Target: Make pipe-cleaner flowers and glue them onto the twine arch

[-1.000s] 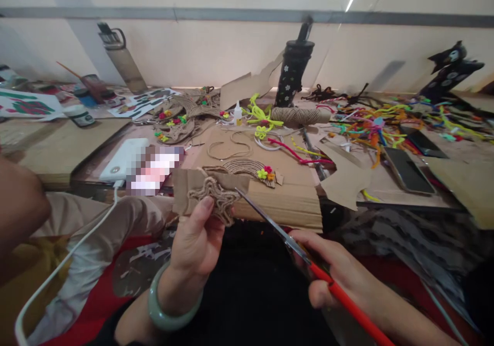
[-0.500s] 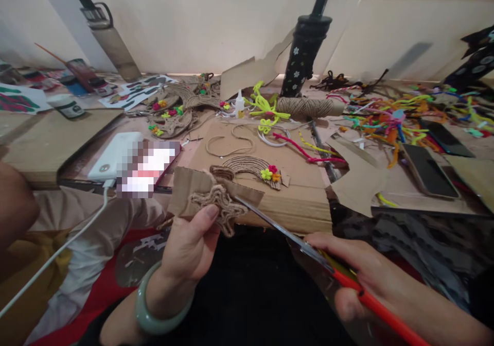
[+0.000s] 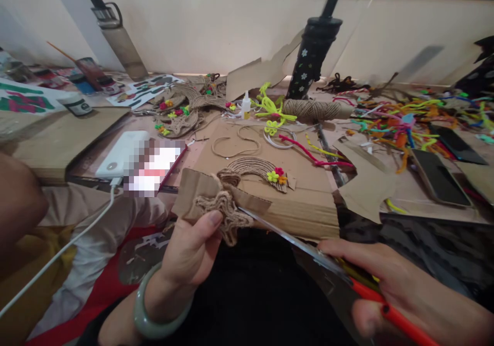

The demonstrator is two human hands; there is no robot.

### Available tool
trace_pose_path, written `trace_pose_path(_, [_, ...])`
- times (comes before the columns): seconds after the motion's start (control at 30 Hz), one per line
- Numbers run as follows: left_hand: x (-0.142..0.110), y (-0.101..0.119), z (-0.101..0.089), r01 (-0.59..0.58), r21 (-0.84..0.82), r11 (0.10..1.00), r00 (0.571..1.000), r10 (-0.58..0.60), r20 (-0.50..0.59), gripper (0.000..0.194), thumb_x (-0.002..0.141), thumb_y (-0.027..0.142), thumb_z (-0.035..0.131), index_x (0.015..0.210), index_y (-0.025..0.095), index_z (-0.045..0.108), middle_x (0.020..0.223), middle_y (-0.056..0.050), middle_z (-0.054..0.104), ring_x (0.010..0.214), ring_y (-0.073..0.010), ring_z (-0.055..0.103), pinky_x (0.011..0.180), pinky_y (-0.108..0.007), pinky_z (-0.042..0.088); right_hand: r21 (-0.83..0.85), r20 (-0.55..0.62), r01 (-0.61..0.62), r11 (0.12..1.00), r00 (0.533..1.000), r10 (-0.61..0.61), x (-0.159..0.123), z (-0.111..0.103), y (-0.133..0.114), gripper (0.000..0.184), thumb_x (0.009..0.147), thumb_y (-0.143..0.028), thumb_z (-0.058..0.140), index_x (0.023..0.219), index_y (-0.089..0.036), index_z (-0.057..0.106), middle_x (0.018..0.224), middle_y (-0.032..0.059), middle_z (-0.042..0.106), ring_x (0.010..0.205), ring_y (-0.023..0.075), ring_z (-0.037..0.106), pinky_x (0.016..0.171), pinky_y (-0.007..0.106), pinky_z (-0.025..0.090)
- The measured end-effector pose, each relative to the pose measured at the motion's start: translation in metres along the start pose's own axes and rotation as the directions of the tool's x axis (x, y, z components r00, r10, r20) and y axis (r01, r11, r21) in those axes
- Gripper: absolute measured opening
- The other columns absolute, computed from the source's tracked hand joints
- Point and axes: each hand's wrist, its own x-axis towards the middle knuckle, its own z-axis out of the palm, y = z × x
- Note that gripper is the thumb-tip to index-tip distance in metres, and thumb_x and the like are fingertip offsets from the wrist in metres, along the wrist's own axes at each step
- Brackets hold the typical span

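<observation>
My left hand [image 3: 198,245], with a pale green bangle at the wrist, pinches a star shape of coiled jute twine [image 3: 227,214] under its thumb. Brown cardboard [image 3: 193,184] is attached behind the star and sticks out past it on both sides. In my right hand [image 3: 401,279] is a pair of scissors [image 3: 304,247] with red and dark yellow handles. Their blade tips reach the cardboard at the star's right side; how far apart the blades are is hard to see. Beyond the star lies a twine arch [image 3: 254,168] with small bright flowers.
A thick cardboard stack [image 3: 304,214] bears the arch. Behind are a glue bottle [image 3: 246,106], a twine roll [image 3: 316,110] and a black flowered umbrella [image 3: 314,52]. Phones [image 3: 440,178] and colourful pipe cleaners [image 3: 409,122] lie right. A power bank [image 3: 121,153] and a seated person's sleeve [image 3: 92,222] are left.
My right hand and the scissors have moved slightly right and down, with the blade tips still at the cardboard. The whole view has shifted a little; my left hand keeps its hold on the star.
</observation>
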Motion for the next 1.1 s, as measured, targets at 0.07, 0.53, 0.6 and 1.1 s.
trace_pose_path(0.07, [-0.001,0.001,-0.001,0.005,-0.005,1.000,1.000,-0.005,-0.004,0.063,0.053,0.025,0.088,0.112,0.032,0.066,0.095,0.001,0.075,0.091,-0.0186,0.068,0.082,-0.027,0.057,-0.025,0.143,-0.022,0.999,0.989,0.025,0.001,-0.001,-0.001,0.038,0.072,-0.061,0.063,0.081,-0.024,0.067,0.059,-0.0011,0.059,0.050,0.0127,0.047,0.043,0.023,0.034])
trace_pose_path(0.53, [-0.001,0.007,-0.012,-0.050,0.004,0.999,0.998,0.051,-0.024,0.062,0.057,0.026,0.085,0.115,0.033,0.064,0.106,-0.002,0.073,0.093,-0.0227,0.069,0.081,-0.033,0.058,0.131,0.202,-0.058,0.990,0.979,0.031,0.008,0.009,0.007,0.035,0.069,-0.055,0.069,0.085,-0.024,0.065,0.063,-0.0027,0.060,0.051,0.0118,0.048,0.044,0.020,0.035])
trace_pose_path(0.6, [0.001,0.007,-0.014,-0.058,0.008,0.998,0.998,0.058,-0.026,0.061,0.058,0.026,0.084,0.115,0.031,0.064,0.105,-0.002,0.073,0.094,-0.0231,0.069,0.081,-0.032,0.058,0.109,0.232,-0.073,0.991,0.972,0.046,0.010,0.009,0.007,0.033,0.071,-0.052,0.067,0.089,-0.024,0.064,0.064,-0.0029,0.060,0.053,0.0122,0.048,0.046,0.020,0.036])
trace_pose_path(1.1, [0.000,0.004,-0.017,-0.061,0.004,0.998,0.997,0.060,0.047,0.066,0.061,0.027,0.083,0.122,0.032,0.059,0.104,-0.003,0.074,0.091,-0.0225,0.070,0.078,-0.030,0.059,0.085,0.207,-0.068,0.994,0.977,0.049,0.018,0.014,-0.004,0.021,0.069,-0.041,0.070,0.078,-0.023,0.063,0.069,-0.0005,0.064,0.055,0.0152,0.054,0.046,0.021,0.041])
